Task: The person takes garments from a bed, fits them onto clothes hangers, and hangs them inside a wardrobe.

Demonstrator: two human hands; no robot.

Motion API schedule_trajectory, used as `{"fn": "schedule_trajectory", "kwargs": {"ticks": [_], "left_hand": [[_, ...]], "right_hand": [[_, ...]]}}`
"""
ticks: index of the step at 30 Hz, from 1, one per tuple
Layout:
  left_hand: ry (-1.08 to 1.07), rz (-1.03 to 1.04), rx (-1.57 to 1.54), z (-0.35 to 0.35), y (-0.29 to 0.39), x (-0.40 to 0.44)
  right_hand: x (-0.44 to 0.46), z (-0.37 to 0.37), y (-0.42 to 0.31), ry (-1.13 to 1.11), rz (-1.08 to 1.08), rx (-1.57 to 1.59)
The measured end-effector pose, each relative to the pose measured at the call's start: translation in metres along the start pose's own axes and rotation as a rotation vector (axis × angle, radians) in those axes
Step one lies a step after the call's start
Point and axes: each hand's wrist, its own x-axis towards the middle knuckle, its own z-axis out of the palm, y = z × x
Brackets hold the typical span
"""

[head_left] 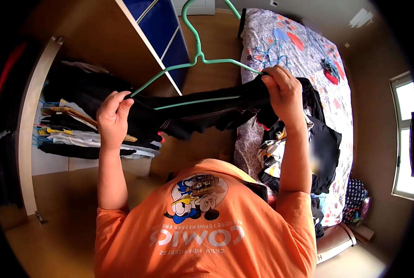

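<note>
A green clothes hanger (198,54) is held up in front of me, its hook at the top of the view. Black clothing (202,109) hangs along it, and the hanger's lower bar shows across the cloth. Its exact kind I cannot tell. My left hand (112,113) is closed, pinching the cloth at the hanger's left end. At the opposite end, my right hand (283,88) is also closed, thumb and fingers gripping the black cloth against the hanger tip.
On the left, an open wardrobe (28,120) holds stacked clothes on hangers (77,129). A bed with a patterned sheet (309,51) stands at right, bearing blue hangers (274,55) and a pile of clothes (325,148). Blue panels (153,25) rise behind.
</note>
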Motion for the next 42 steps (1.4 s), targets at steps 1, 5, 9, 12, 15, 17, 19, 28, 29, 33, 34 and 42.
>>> {"fn": "schedule_trajectory", "kwargs": {"ticks": [1, 5, 9, 12, 15, 17, 19, 28, 29, 33, 34, 42], "left_hand": [[-0.019, 0.021, 0.025, -0.002, 0.000, -0.002], [-0.133, -0.011, 0.057, -0.013, 0.000, -0.015], [-0.171, -0.052, 0.032, -0.025, 0.009, -0.027], [-0.324, -0.062, 0.046, -0.043, 0.008, -0.044], [-0.428, -0.259, -0.234, -0.063, 0.014, -0.066], [-0.411, -0.332, -0.300, -0.077, 0.017, -0.082], [-0.397, -0.387, -0.264, -0.093, 0.024, -0.095], [-0.204, -0.671, -0.208, -0.149, 0.056, -0.166], [-0.165, -0.689, -0.188, -0.154, 0.060, -0.174], [0.007, -0.820, -0.111, -0.159, 0.081, -0.205], [0.081, -0.837, -0.112, -0.158, 0.085, -0.210], [0.523, -1.108, -0.090, -0.161, 0.110, -0.245]], "right_hand": [[0.002, 0.003, -0.001, 0.007, -0.031, 0.014], [0.003, 0.019, -0.005, -0.009, -0.078, 0.060], [0.013, 0.040, -0.011, -0.039, -0.157, 0.080], [0.025, 0.059, -0.016, -0.085, -0.265, 0.100], [0.033, 0.083, -0.030, -0.126, -0.306, 0.154], [0.033, 0.101, -0.038, -0.155, -0.329, 0.173], [0.033, 0.122, -0.052, -0.178, -0.343, 0.214], [0.030, 0.226, -0.131, -0.353, -0.416, 0.405], [0.030, 0.237, -0.141, -0.385, -0.415, 0.401], [0.032, 0.279, -0.189, -0.420, -0.494, 0.485], [0.033, 0.289, -0.201, -0.409, -0.524, 0.515], [0.016, 0.352, -0.304, -0.522, -0.616, 0.662]]}}
